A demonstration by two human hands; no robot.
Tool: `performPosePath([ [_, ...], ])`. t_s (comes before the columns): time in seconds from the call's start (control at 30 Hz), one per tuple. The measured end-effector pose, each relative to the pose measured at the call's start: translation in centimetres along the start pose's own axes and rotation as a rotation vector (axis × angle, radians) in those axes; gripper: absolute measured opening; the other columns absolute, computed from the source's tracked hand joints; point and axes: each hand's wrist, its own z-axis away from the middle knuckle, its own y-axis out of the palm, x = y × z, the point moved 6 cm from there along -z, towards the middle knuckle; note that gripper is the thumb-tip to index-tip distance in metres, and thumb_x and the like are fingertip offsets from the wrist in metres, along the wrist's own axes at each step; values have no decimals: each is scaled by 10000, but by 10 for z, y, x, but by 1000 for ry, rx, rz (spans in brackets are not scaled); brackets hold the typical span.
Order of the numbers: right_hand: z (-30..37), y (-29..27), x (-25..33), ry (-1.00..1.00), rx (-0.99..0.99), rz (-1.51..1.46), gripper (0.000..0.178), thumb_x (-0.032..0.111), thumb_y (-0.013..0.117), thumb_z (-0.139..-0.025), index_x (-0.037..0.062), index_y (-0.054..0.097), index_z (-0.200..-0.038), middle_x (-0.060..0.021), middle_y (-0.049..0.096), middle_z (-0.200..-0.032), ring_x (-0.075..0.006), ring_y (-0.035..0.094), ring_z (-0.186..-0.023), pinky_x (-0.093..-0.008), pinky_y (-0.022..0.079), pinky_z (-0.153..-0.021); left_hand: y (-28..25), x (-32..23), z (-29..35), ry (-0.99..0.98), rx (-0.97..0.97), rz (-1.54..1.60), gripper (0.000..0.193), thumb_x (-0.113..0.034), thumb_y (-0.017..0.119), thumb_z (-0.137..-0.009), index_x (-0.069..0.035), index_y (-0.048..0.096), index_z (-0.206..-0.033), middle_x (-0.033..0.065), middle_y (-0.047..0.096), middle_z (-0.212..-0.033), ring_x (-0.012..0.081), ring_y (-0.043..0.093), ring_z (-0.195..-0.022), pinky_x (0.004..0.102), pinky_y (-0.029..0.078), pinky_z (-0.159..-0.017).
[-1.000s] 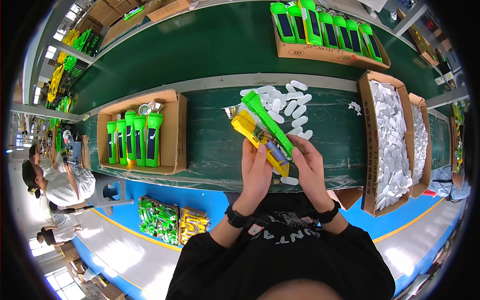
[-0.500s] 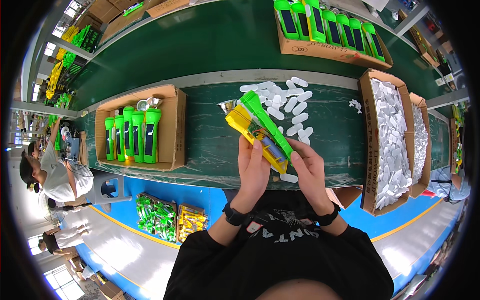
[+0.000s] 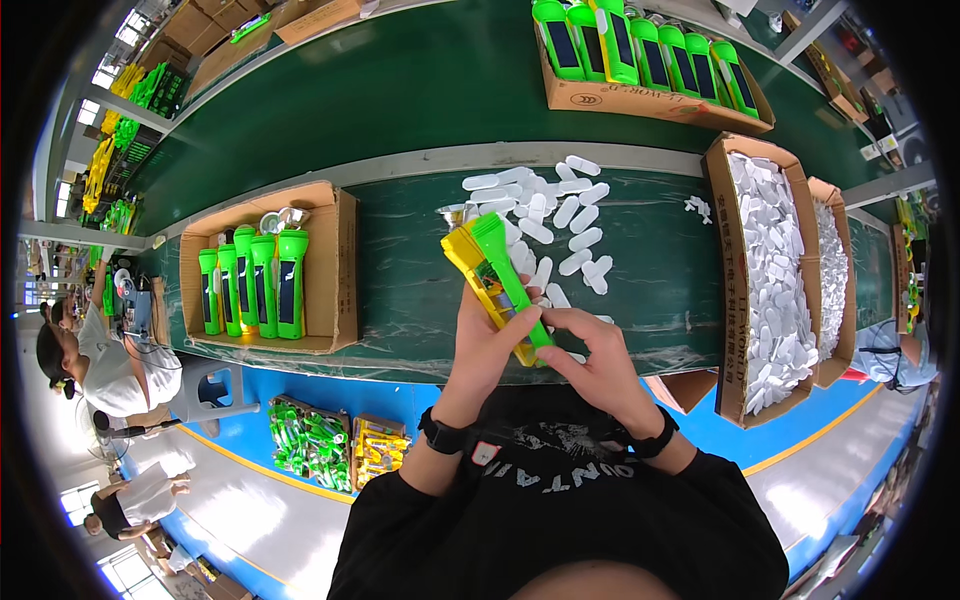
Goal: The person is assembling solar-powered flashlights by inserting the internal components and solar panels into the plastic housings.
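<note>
Over the near edge of the green bench, a flashlight [image 3: 487,262] with a yellow half and a green half is held tilted, its head pointing away to the left. Through the gap between the halves, some inner wiring shows. My left hand [image 3: 484,338] wraps round the lower yellow side, thumb across the body. My right hand [image 3: 592,358] pinches the tail end of the green half. A shiny reflector cup [image 3: 452,215] sits by the flashlight's head. White oval plastic pieces [image 3: 568,212] lie scattered just beyond, and a few are partly hidden behind my hands.
At left, a cardboard box [image 3: 347,262] holds several green flashlights. Another flashlight box [image 3: 640,104] stands on the far shelf. Right, a tall box [image 3: 733,290] is full of white pieces, beside a narrower one [image 3: 842,290]. Crates of green parts [image 3: 308,436] and yellow parts [image 3: 378,452] stand below.
The green half has come down closer against the yellow half, narrowing the gap. My left thumb has moved over the body, and the flashlight has turned more upright in view.
</note>
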Motion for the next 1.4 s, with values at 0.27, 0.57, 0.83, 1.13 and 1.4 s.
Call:
performPosePath([
  [0.27,-97,-71,-29,-111,-256,525,330,-57,605,-739,11,605,-1062,-161,626,-935,-315,624,-845,-389,508,-734,1,-10,22,-87,144,189,434,-12,564,-826,-26,398,-1227,99,534,-1128,209,570,-1019,374,485,-883],
  [0.57,-156,-79,-78,-99,-199,865,160,35,660,-712,41,640,-870,-141,623,-895,-353,612,-827,-431,500,-699,8,-3,35,-83,208,125,538,-22,561,-844,-47,317,-1322,102,490,-1169,225,546,-1068,425,513,-874],
  [0.83,-133,-85,-54,52,-179,270,198,136,499,-920,-5,607,-1006,-174,649,-930,-206,651,-839,-315,494,-709,7,-2,24,-98,158,52,502,16,542,-844,-57,342,-1299,95,500,-1176,227,532,-1102,388,456,-940],
  [1.13,-69,-46,-20,201,-87,-447,141,39,605,-861,-45,609,-974,-57,638,-830,-69,588,-765,-215,460,-659,28,6,-1,-62,63,9,546,4,631,-814,-46,335,-1270,84,528,-1095,181,561,-1038,335,471,-882],
  [1.4,-43,-31,22,14,-267,-237,105,-9,657,-771,-18,651,-875,-112,623,-944,-149,632,-675,-247,496,-660,43,-1,-11,149,-44,-198,513,-11,624,-813,-25,334,-1236,67,500,-1096,130,533,-1009,276,476,-806],
])
